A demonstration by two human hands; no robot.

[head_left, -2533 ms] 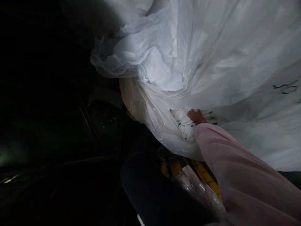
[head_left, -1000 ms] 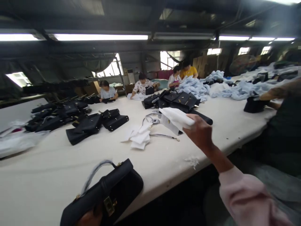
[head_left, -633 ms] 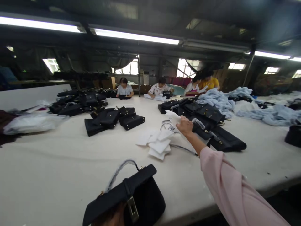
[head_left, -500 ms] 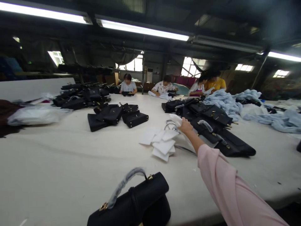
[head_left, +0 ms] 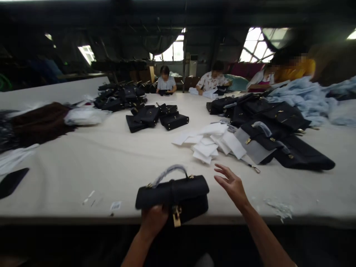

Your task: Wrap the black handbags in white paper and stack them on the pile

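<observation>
My left hand point(head_left: 154, 220) grips the underside of a black handbag point(head_left: 172, 195) at the near edge of the big white table point(head_left: 91, 163). The bag stands upright, its wrapped handle on top and a gold clasp hanging at the front. Just right of the bag, my right hand point(head_left: 231, 183) hovers with fingers spread and nothing in it. Beyond that hand lies a loose pile of white paper sheets point(head_left: 211, 142) beside a grey strap with a gold clip point(head_left: 253, 168).
Black handbags lie in heaps at right point(head_left: 275, 129), centre point(head_left: 157, 118) and back left point(head_left: 119, 97). Pale blue cloth point(head_left: 306, 97) is piled far right. Several people sit working at the far side point(head_left: 213, 79). Dark fabric and a white bag point(head_left: 83, 115) lie left.
My right hand has let go of the white sheets on the pile and drawn back to the bag, now open. The view has dropped; the bag sits lower and nearer.
</observation>
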